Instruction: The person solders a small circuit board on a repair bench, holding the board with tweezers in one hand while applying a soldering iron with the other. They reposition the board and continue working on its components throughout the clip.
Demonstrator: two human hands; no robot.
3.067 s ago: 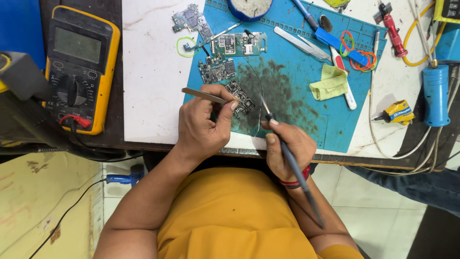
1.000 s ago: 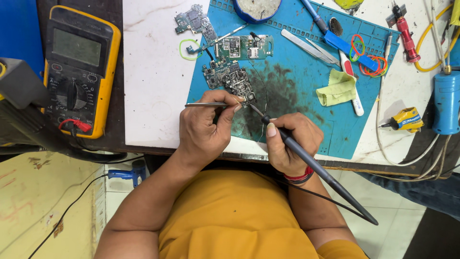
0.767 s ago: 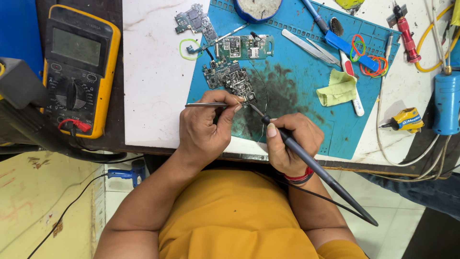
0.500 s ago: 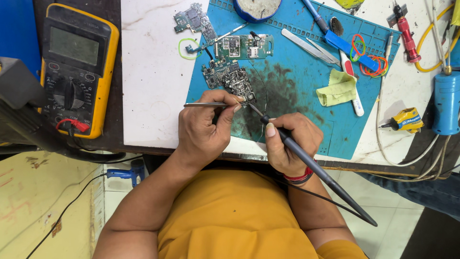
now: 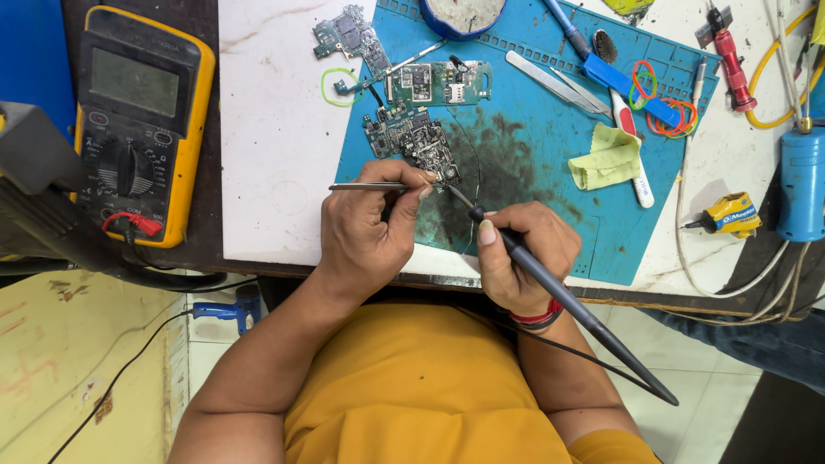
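My left hand [image 5: 369, 232] pinches tweezers [image 5: 365, 186]; my right hand [image 5: 524, 253] grips a soldering iron [image 5: 567, 301], tip at the circuit board [image 5: 417, 142] just ahead.

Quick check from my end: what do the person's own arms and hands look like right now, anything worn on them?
Both arms are bare from the wrist up to short mustard-yellow sleeves of a T-shirt. The left hand has no ring, watch or glove. The right hand is also ungloved; its wrist carries a red and black band. The thumbnail on the right hand looks pale and trimmed short.
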